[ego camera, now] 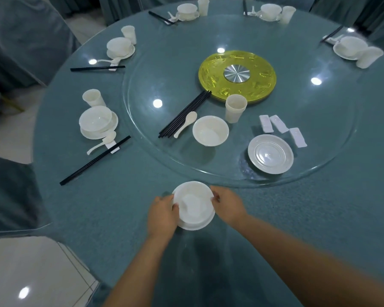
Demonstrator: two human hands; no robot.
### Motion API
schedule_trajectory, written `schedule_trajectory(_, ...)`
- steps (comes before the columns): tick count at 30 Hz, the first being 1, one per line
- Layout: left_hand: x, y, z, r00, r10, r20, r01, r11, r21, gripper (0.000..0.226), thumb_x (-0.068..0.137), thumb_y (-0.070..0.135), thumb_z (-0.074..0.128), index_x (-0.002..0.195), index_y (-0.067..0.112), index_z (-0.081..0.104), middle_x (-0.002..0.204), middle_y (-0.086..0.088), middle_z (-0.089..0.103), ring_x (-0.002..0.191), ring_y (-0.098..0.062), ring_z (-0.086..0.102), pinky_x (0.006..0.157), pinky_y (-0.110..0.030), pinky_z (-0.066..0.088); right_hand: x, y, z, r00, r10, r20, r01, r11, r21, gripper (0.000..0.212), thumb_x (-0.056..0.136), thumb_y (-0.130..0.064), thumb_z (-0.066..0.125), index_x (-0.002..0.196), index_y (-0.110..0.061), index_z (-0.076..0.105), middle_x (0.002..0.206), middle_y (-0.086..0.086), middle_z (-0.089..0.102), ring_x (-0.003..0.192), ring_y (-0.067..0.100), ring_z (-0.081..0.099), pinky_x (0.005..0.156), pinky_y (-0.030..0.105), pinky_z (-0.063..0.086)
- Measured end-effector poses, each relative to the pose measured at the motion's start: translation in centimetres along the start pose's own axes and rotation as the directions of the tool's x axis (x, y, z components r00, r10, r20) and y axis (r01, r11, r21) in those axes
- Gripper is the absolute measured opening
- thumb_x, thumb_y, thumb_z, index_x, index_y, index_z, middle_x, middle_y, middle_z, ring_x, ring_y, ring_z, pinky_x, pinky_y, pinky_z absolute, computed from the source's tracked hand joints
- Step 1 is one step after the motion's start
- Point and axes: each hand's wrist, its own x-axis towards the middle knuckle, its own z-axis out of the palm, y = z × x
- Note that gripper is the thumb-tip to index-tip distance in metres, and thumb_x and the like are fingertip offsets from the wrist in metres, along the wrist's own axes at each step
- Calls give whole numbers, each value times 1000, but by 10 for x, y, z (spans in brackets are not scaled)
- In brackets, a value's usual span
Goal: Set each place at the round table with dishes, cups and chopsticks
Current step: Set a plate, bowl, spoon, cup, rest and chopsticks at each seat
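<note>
Both hands clasped on one white bowl (194, 204) seated in a saucer on the tabletop (124, 196): left hand (162, 214) curled round its left rim, right hand (227, 206) pinching its right rim. Left of and beyond the grip, five places laid complete with bowl, cup, spoon and chopsticks. Beyond the grip on the glass turntable (333, 149), stock waiting: spare chopsticks (184, 115), spoon (185, 124), bowl (210, 130), cup (235, 108), plate (270, 154), three rests (283, 129); this place lacking cup, spoon, chopsticks.
</note>
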Motion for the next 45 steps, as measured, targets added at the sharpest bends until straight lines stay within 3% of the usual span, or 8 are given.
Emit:
schedule_trajectory(4,-2,2,0,998,-39,51,45,993,-112,45,91,10,52,136,15,54,131,-3,61,119,-25,56,100,-36,45,2,1,1,1000,4,12,-4,999,32,38,88,-9,48,120,-23,61,116,-2,65,106,22,59,91,30,46)
schedule_trajectory(6,-3,1,-1,996,-57,67,67,986,-154,47,93,10,51,140,16,49,138,-1,55,125,-21,53,106,-33,40,2,2,0,999,17,39,-19,999,44,42,89,-10,47,126,-26,59,118,-3,66,108,22,59,93,30,46)
schedule_trajectory(15,-2,-1,-3,995,-77,60,87,978,-188,45,92,10,51,137,16,51,134,-1,59,121,-20,56,101,-28,41,1,2,-1,998,-31,49,31,1000,-2,33,92,-16,48,121,-25,61,115,-1,66,109,25,59,92,32,45)
schedule_trajectory(22,10,1,-11,992,-122,37,126,980,-153,53,94,27,53,144,14,41,143,-8,49,130,-23,47,109,-38,37,15,4,-33,958,-216,-191,190,971,-146,41,96,-17,50,136,-12,50,139,7,51,129,26,43,108,33,31)
schedule_trajectory(25,17,8,-17,992,-123,29,126,978,-163,55,94,32,53,144,16,40,144,-6,47,132,-22,46,110,-39,36,26,12,-43,983,-172,-63,153,959,-240,60,98,-35,48,150,-14,27,158,3,23,146,20,17,117,34,14)
schedule_trajectory(29,23,19,-22,995,-101,15,102,984,-146,53,95,34,53,144,17,41,144,-4,48,131,-21,46,109,-37,37,28,28,-49,991,-85,104,121,896,-427,78,97,-53,38,154,-17,-1,162,-3,-4,148,14,-7,120,42,1)
schedule_trajectory(33,25,30,-27,997,-72,21,75,987,-141,48,95,32,52,141,18,46,136,-4,55,125,-19,52,106,-35,40,25,32,-55,985,-104,140,157,877,-455,82,96,-53,40,153,-18,-6,161,-4,-9,147,13,-11,121,42,-1)
schedule_trajectory(45,24,51,-33,999,-11,34,13,999,-48,49,97,33,50,142,17,43,143,-4,49,131,-19,47,105,-33,38,16,47,-66,988,-86,125,133,887,-442,84,95,-49,46,153,-18,-6,161,-5,-10,147,12,-11,120,42,-1)
